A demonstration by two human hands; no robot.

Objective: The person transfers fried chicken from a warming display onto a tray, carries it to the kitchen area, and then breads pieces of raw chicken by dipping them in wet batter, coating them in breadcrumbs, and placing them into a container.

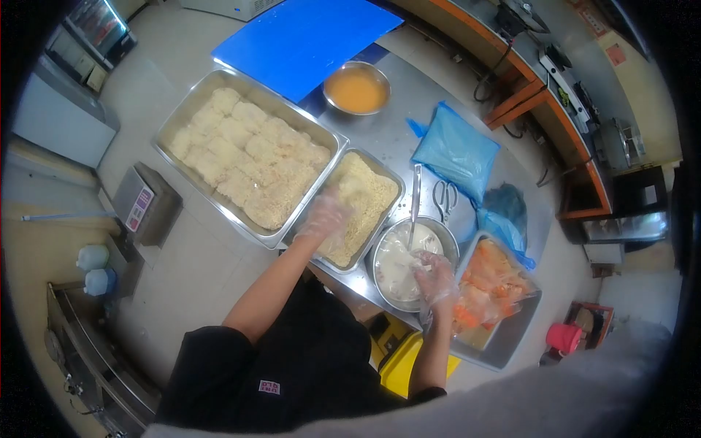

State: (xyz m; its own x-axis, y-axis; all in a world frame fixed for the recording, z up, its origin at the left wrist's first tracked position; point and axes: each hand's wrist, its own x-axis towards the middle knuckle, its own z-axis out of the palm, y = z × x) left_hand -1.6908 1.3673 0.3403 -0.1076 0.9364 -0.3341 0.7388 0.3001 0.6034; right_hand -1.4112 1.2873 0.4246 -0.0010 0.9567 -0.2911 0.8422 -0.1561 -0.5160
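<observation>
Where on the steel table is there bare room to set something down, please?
The clearest patch of steel table lies between the orange-liquid bowl, the flat blue bag and the crumb tray. Around the batter bowl it is crowded by that tray, the scissors, the grey tub and the right hand.

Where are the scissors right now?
In the head view, the scissors lie on the metal table right of centre, between the blue bag above and the bowl of white liquid below.

1 utensil handle obstructs passage between crumb tray and scissors.
</observation>
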